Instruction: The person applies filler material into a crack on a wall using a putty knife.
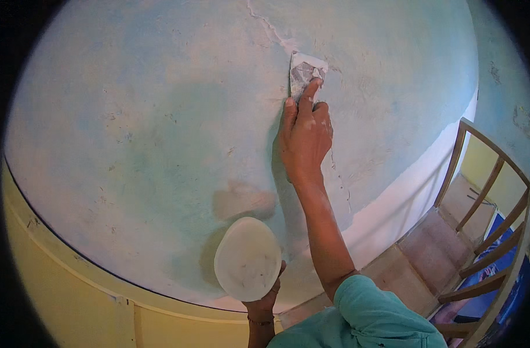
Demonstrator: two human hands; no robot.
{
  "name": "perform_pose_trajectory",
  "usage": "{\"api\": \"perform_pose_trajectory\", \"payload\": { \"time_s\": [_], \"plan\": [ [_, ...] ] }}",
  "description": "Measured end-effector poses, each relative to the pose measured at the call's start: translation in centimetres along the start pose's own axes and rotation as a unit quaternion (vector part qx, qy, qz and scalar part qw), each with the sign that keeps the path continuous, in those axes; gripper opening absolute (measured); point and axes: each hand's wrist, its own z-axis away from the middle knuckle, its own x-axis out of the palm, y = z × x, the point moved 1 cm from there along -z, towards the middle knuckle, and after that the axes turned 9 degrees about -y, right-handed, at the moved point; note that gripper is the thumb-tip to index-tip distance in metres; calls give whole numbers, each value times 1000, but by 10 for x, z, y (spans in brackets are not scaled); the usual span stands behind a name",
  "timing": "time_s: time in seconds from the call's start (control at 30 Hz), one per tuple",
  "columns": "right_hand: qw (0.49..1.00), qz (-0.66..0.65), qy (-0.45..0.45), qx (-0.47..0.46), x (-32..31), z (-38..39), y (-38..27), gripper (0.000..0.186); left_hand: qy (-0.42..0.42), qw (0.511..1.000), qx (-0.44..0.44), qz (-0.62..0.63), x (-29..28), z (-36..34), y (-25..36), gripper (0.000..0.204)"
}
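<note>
My right hand point(306, 136) reaches up to the wall, closed around a putty knife point(302, 71). White paste smears the blade, which lies against the wall at the lower end of a crack point(270, 28) with whitish paste along it. My index finger presses on the blade, and the handle is hidden in my grip. Lower down, my left hand point(268, 300) holds a pale, rounded dish point(248, 259) by its lower edge. Faint grey smudges mark the dish; most of the left fingers are behind it. Some white paste dots my right hand.
The blue-green painted wall point(178, 133) fills most of the view, with chipped spots. At the right stands a slatted wooden frame point(495, 168) above a tiled floor point(433, 243), with a blue printed item point(496, 261) behind its slats. A yellow panelled surface point(73, 284) runs along the lower left.
</note>
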Motion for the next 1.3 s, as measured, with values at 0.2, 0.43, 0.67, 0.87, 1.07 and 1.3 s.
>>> {"api": "perform_pose_trajectory", "payload": {
  "time_s": [0.2, 0.43, 0.67, 0.87, 1.07, 1.3],
  "plan": [
    [999, 8, -33, -13, -6, 2, -7, 54, -40, 995, -36, 87, 3, -2, -2, 79],
    [998, 24, -47, -37, -6, 11, 1, 57, -31, 994, -66, 77, 19, -10, -17, 72],
    [994, 13, -93, -55, -28, 22, 8, 53, -36, 993, -35, -103, 3, -8, -20, 81],
    [993, -9, -49, -106, -40, 17, 19, 48, -32, 995, -60, 69, 22, -8, -28, 73],
    [988, 21, -5, -151, -28, -22, 15, 50, -22, 995, -55, 80, 26, -6, -33, 74],
    [977, 80, -55, -188, -39, -18, 28, 47, -22, 995, -61, 79, 20, -9, -34, 81]
  ]
}}
